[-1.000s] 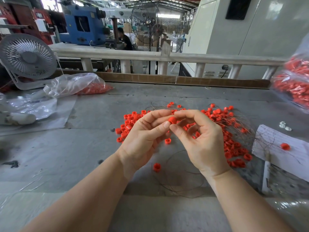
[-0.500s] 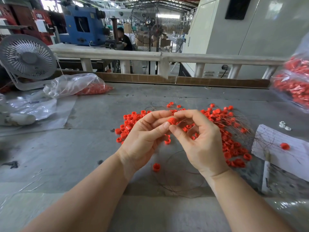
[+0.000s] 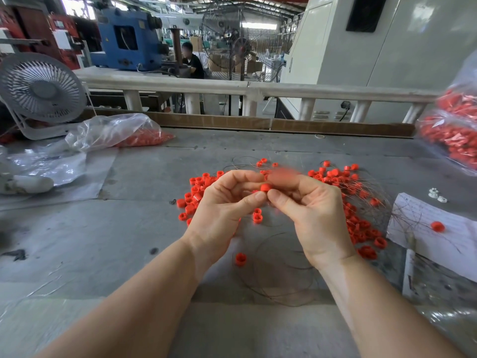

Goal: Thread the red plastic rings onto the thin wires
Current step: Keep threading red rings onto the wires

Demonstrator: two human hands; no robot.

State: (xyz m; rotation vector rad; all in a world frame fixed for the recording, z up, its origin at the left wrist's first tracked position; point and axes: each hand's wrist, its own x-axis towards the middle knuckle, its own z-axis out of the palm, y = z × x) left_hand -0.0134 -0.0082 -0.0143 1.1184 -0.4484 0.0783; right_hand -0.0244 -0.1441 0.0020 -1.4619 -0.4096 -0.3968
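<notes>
One red ring point(image 3: 266, 187) pinched between left hand point(image 3: 227, 210) and right hand point(image 3: 312, 213) grips; dozens of loose rings point(image 3: 335, 177) at 12 o'clock on table point(image 3: 103, 241) unthreaded.

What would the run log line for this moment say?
left hand: pinches red ring | right hand: fingertips at same ring | wire: not discernible at ring | loose rings: on table

Bright daylight, soft shadows, edges bowed, fingertip blur
</notes>
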